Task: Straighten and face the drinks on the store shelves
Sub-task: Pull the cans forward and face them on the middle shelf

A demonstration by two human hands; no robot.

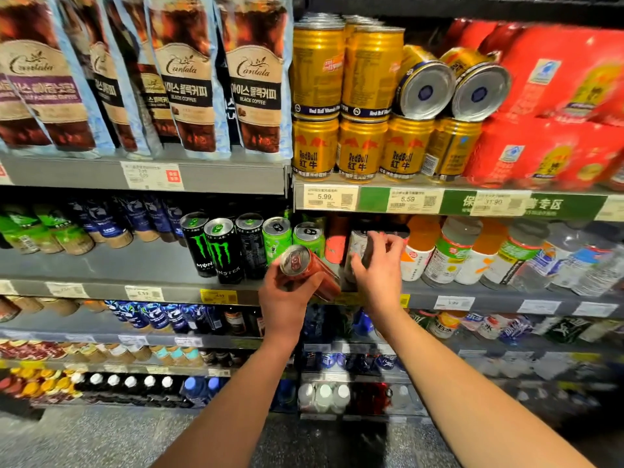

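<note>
Left hand [287, 295] grips a tilted red can [309, 268], fingers curled round it, in front of the middle shelf [135, 265]. Right hand [378, 268] pinches a pale can [356, 246] standing on that shelf beside black Monster cans [219, 248].

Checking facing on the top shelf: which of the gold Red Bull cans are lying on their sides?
The two gold cans at the right end of the upper layer, beside the red multipacks. Their silver ends face outward; all the others stand upright.
</note>
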